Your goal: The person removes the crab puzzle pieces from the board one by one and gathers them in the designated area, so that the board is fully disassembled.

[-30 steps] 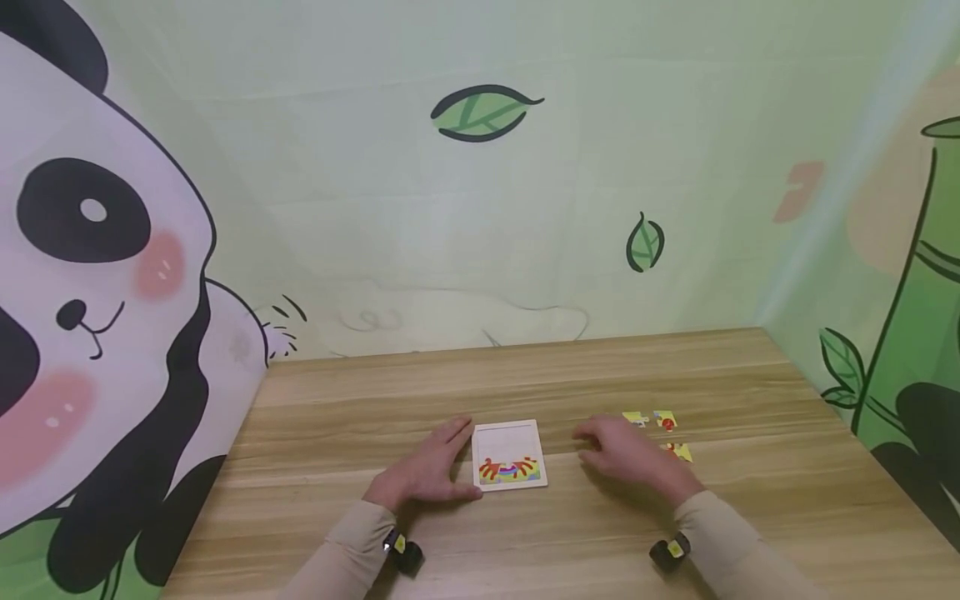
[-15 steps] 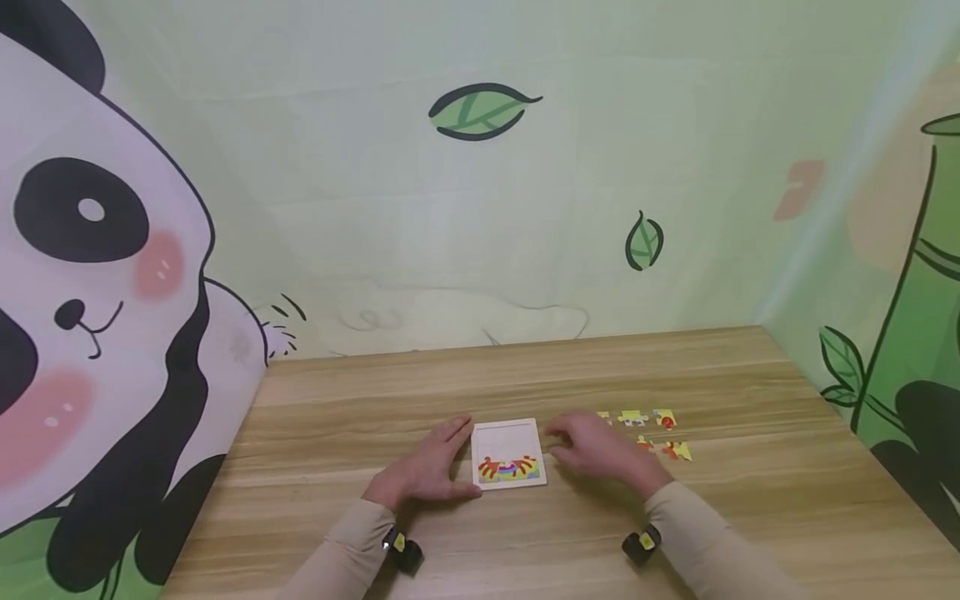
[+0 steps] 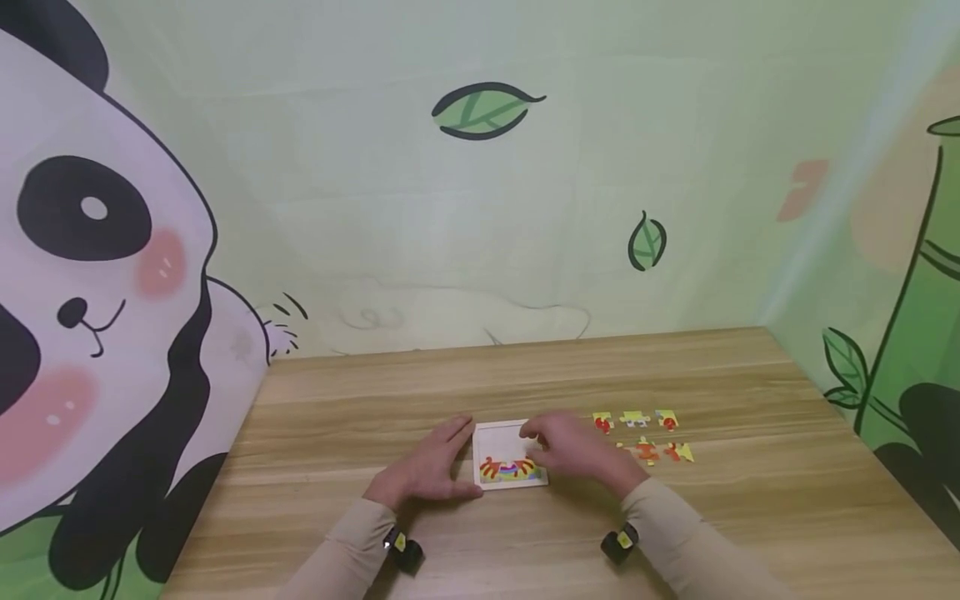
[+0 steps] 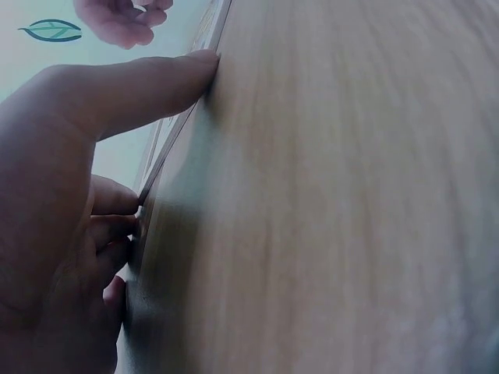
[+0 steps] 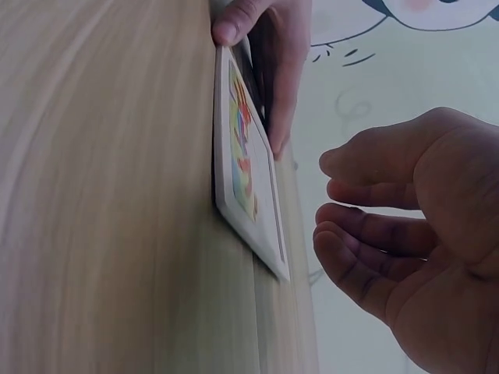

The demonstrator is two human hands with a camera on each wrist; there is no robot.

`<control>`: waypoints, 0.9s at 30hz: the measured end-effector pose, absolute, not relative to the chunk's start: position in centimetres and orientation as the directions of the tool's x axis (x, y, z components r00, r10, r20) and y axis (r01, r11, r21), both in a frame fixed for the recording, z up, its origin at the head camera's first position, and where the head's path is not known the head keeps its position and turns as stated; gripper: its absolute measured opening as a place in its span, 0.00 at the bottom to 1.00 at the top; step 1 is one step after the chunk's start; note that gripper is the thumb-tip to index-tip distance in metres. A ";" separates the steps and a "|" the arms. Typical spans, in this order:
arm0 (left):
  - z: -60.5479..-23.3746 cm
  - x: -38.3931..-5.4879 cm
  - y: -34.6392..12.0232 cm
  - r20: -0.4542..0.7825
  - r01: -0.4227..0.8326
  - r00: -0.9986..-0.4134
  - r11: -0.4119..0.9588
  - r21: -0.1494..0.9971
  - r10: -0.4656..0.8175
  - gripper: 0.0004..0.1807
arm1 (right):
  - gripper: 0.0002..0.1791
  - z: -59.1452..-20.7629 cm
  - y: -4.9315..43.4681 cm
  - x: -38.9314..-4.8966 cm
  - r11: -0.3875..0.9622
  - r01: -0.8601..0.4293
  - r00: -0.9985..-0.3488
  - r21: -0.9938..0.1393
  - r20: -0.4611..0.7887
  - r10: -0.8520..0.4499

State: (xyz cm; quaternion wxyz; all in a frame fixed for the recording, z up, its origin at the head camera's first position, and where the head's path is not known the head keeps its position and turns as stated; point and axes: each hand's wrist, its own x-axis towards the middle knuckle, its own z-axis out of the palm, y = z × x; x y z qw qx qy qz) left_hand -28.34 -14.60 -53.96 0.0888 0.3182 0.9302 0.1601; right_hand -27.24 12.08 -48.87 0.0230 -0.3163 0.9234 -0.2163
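Puzzle frame [image 3: 501, 442] against left hand [image 3: 427, 471]

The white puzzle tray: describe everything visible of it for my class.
The white puzzle tray, squarish with a raised rim, lies flat on the wood-grained table; its material is unclear. Red, yellow and rainbow-coloured pieces line its near part; the visible far part is bare. The left hand touches its left side. The right hand hovers above its right side.
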 end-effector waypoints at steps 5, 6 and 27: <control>-54.0 -28.3 -14.6 -0.056 0.568 -0.778 0.738 0.365 0.626 0.58 | 0.16 -49.1 11.1 -27.4 0.699 -0.591 -0.781 -0.403 0.068 -0.621; -54.0 -28.3 -14.6 -0.052 0.570 -0.776 0.736 0.366 0.628 0.58 | 0.16 -49.2 10.9 -27.4 0.693 -0.606 -0.771 -0.391 0.074 -0.632; -53.9 -28.2 -14.7 -0.046 0.577 -0.770 0.726 0.373 0.636 0.58 | 0.21 -49.7 8.5 -27.1 0.666 -0.637 -0.732 -0.388 0.033 -0.680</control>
